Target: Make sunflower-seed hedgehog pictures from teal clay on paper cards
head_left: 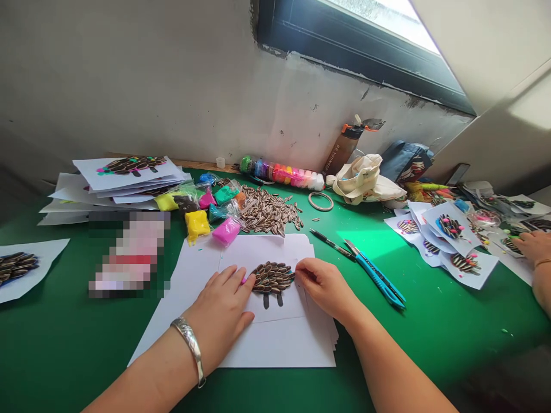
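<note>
On a stack of white paper [275, 350] in front of me lies an animal figure made of sunflower seeds [272, 277], with two dark legs drawn below. My left hand [219, 315], a silver bracelet on its wrist, lies flat on the paper with fingers stretched out. Its fingertips touch the figure's left end, where a bit of pink shows. My right hand [321, 284] has thumb and forefinger pinched together at the figure's right end; whatever is between them is too small to tell. Beyond the paper is a pile of loose sunflower seeds [269, 209].
Bags of coloured clay [198, 225] lie left of the seeds. A pen [331, 244] and blue utility knife [379, 278] rest to the right, near a tape roll [321, 201]. Finished seed pictures [129, 178] are stacked left. Another person's hand [536, 246] is at far right.
</note>
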A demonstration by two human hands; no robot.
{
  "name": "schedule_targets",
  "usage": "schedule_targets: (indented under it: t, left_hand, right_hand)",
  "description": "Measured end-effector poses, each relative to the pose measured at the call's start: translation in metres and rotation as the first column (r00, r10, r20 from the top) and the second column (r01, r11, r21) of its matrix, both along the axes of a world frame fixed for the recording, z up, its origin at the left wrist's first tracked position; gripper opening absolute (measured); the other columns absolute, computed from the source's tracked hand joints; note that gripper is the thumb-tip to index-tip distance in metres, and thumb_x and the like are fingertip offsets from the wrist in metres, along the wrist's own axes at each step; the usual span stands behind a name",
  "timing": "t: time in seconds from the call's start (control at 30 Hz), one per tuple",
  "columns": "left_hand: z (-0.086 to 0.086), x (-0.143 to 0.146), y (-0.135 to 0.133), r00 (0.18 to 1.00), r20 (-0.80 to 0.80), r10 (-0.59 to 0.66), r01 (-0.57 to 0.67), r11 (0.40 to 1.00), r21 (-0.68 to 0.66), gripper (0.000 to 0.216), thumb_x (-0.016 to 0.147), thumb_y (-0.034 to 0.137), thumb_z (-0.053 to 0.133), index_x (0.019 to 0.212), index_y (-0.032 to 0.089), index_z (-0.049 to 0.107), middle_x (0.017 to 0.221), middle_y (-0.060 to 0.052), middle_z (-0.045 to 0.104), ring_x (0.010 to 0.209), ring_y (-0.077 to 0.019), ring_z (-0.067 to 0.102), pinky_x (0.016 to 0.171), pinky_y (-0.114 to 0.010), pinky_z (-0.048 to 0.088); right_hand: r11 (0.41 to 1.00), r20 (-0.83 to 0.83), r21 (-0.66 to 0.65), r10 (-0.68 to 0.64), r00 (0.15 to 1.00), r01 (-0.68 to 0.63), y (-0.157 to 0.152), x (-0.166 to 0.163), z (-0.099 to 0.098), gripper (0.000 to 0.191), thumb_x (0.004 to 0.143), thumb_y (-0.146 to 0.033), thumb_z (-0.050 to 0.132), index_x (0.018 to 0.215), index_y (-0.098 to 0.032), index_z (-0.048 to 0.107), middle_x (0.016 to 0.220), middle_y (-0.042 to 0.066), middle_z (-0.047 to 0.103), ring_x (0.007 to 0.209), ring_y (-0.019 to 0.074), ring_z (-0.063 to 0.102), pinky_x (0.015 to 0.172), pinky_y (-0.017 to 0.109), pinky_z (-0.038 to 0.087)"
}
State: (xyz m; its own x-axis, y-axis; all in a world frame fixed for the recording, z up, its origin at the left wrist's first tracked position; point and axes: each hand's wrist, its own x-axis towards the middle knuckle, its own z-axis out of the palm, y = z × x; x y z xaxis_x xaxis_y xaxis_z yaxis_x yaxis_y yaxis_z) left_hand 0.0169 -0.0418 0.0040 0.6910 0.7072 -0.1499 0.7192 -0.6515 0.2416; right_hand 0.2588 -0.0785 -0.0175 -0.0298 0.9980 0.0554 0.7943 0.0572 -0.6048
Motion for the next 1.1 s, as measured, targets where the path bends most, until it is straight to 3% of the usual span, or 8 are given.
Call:
schedule_targets:
  t: [0.4,0.57,0.73,0.9,1.1]
  left_hand:
    - [-0.0067,-0.0013,-0.0002,1.000,0.015,-0.017,0.016,0.999,0.052,0.049,0.084,0.023,0.057,0.133,0.013,0.055,0.138,-0.017,0.054,0.131,-0.0358,0.044,0.107,-0.055,0.038]
    - [-0.0039,-0.0008,0.0004,0.999,0.036,0.005,-0.005,1.000,0.021,0.049,0.083,0.022,0.058,0.131,0.014,0.056,0.137,-0.017,0.054,0.131,-0.0362,0.044,0.108,-0.055,0.037]
    - [-0.0020,0.0001,0.0001,1.000,-0.010,-0.006,0.006,1.000,0.003,0.050,0.084,0.022,0.057,0.133,0.012,0.055,0.139,-0.018,0.053,0.132,-0.0361,0.043,0.108,-0.055,0.036]
    - [-0.0077,-0.0011,0.0000,0.999,0.032,-0.001,0.000,0.998,0.057,0.050,0.083,0.022,0.057,0.132,0.013,0.055,0.137,-0.017,0.054,0.130,-0.0360,0.044,0.107,-0.055,0.037]
    - [-0.0051,-0.0014,0.0004,0.999,0.047,0.007,-0.008,1.000,0.027,0.048,0.082,0.021,0.058,0.130,0.015,0.057,0.137,-0.016,0.055,0.130,-0.0360,0.045,0.107,-0.056,0.038]
  right_hand:
    - [1.000,0.137,-0.001,-0.007,0.990,0.007,0.0012,-0.0084,-0.0008,0.017,0.088,-0.018,0.046,0.078,-0.021,0.059,0.074,0.001,0.063,0.067,0.0146,0.054,0.061,0.024,0.035]
    - [0.999,0.032,0.030,-0.026,0.999,0.025,0.0023,-0.0032,-0.0042,0.017,0.088,-0.020,0.048,0.081,-0.022,0.063,0.074,0.001,0.064,0.068,0.0150,0.055,0.062,0.024,0.039]
    - [0.997,-0.047,0.065,-0.045,0.998,0.048,0.0033,-0.0015,-0.0092,0.023,0.089,-0.020,0.049,0.102,-0.023,0.067,0.092,0.003,0.069,0.078,0.0165,0.061,0.069,0.026,0.045]
    - [0.999,-0.009,0.042,-0.008,1.000,0.009,0.0028,-0.0035,-0.0082,0.023,0.089,-0.018,0.048,0.094,-0.024,0.069,0.086,0.003,0.068,0.078,0.0167,0.061,0.072,0.027,0.045]
    - [0.998,-0.064,0.048,-0.027,0.998,0.030,0.0029,-0.0010,-0.0088,0.022,0.089,-0.021,0.049,0.097,-0.024,0.069,0.091,0.003,0.071,0.082,0.0178,0.063,0.074,0.028,0.047]
